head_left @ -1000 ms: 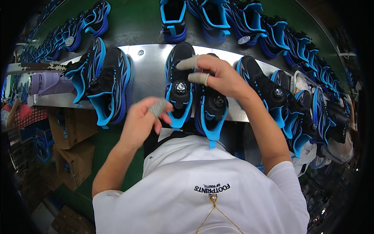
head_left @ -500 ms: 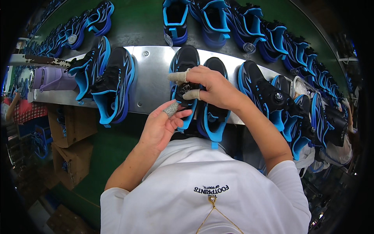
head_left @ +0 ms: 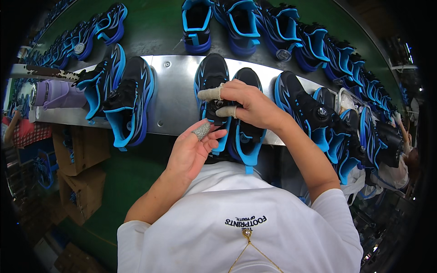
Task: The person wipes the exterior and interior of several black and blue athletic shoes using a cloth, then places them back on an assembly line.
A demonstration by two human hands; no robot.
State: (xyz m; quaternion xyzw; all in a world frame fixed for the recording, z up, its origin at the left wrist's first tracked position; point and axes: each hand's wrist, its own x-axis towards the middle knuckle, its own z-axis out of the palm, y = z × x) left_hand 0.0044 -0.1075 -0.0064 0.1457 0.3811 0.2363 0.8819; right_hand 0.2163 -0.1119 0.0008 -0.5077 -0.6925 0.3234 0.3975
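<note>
A black shoe with bright blue trim lies on the metal ledge in front of me, toe pointing away. My right hand reaches over it from the right, its thumb and index finger in pale fabric finger covers. Those two fingers close around the round dial on the shoe's tongue. From below left comes my left hand, palm turned up, a grey cover on one finger. Its fingertips meet at the tongue's lower edge by the shoe opening. A matching shoe stands close on the right, partly under my right hand.
Two more shoes stand left on the metal ledge, beside a lilac bottle. Several others crowd the right. Rows of shoes line the green belt beyond. Cardboard boxes are stacked lower left.
The scene has slid slightly left in the picture. Both hands keep nearly the same hold on the shoe, the left fingertips drawn a little closer together.
</note>
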